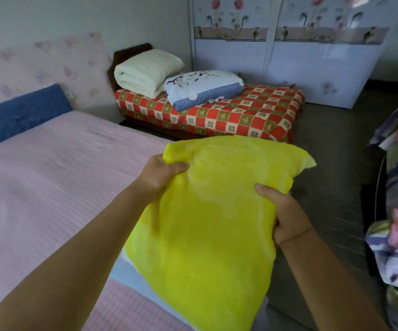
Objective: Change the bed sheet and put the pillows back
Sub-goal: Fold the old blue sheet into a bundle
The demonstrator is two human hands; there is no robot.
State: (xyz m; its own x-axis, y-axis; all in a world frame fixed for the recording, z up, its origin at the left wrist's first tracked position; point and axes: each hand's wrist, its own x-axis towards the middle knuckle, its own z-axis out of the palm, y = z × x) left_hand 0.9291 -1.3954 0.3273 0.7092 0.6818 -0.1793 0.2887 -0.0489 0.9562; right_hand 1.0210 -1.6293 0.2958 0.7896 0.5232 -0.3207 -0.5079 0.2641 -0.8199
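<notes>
1. Presently both hands carry the yellow pillow (212, 223): the left hand (159, 173) pinches its far-left corner, thumb on top, and the right hand (286, 211) grips its right edge, fingers curled underneath out of sight.
2. It hangs over the bed's side edge, not yet set down.
3. The pink sheet (50, 175) lies flat across the bed, so the sheet change looks done; placing pillows is left.
4. Open sheet runs up to the blue bolster (19, 115) at the headboard, giving room there.
5. Beyond a strip of floor (331, 151), a patterned pillow (202, 88) lies on the checked small bed (240, 115).
</notes>
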